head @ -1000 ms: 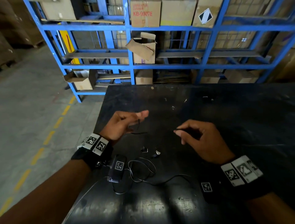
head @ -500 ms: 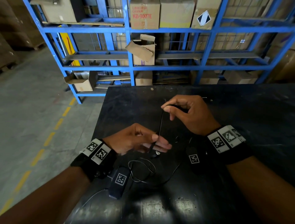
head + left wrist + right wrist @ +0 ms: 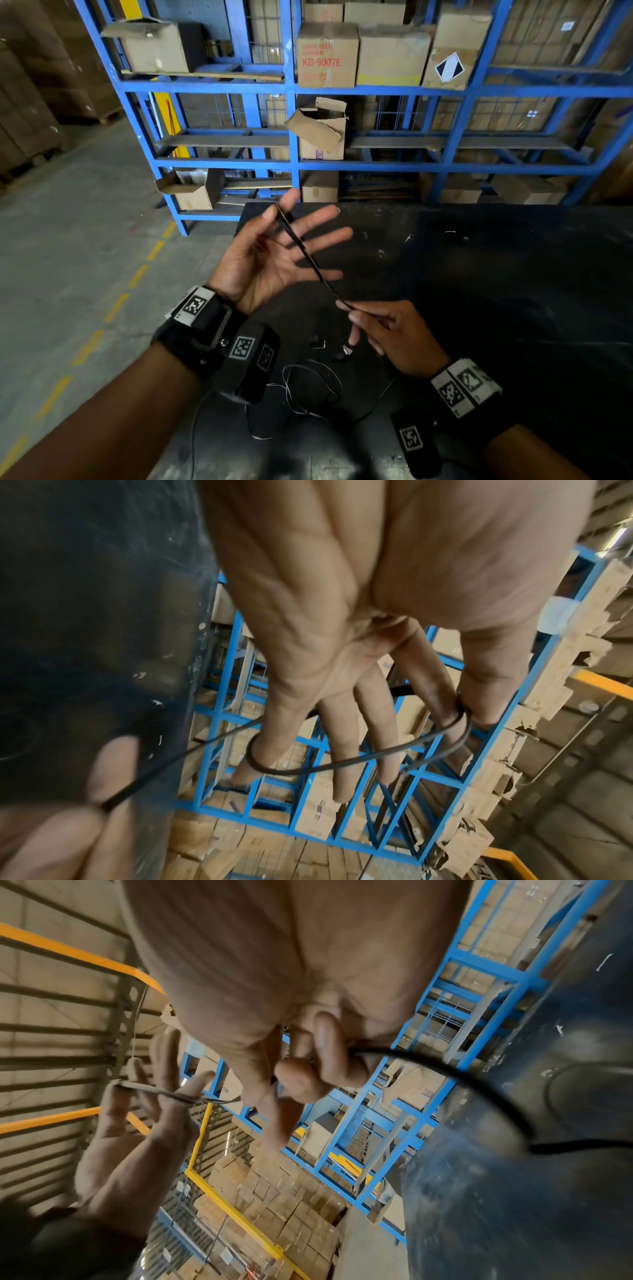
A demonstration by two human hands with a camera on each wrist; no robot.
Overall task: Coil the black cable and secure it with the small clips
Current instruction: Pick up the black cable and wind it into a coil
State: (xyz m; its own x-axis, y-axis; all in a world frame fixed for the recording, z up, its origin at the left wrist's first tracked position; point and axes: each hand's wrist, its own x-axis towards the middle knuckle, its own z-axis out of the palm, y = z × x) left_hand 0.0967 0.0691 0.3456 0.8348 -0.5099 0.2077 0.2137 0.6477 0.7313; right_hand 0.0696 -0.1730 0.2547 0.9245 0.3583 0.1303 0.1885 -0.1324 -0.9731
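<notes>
The black cable [image 3: 308, 260] runs taut across my raised left hand [image 3: 274, 250], whose palm faces up with the fingers spread. In the left wrist view the cable [image 3: 342, 764] loops round the little finger and is pinched between thumb and index finger. My right hand [image 3: 363, 318], lower and nearer, pinches the cable just below the left fingers; its fingertips [image 3: 329, 1053] close on it. The rest of the cable [image 3: 313, 387] lies in loose loops on the black table [image 3: 479, 274]. Two small clips [image 3: 318, 344] [image 3: 346, 351] lie on the table under the right hand.
Blue steel racking [image 3: 294, 164] with cardboard boxes [image 3: 327, 54] stands behind the table's far edge. A concrete floor with a dashed yellow line [image 3: 116, 308] lies beyond the table's left edge. Black wrist units hang under both wrists.
My left hand rose from near the table and turned palm up with fingers spread. The right hand came down and nearer, drawing the cable across the left fingers.
</notes>
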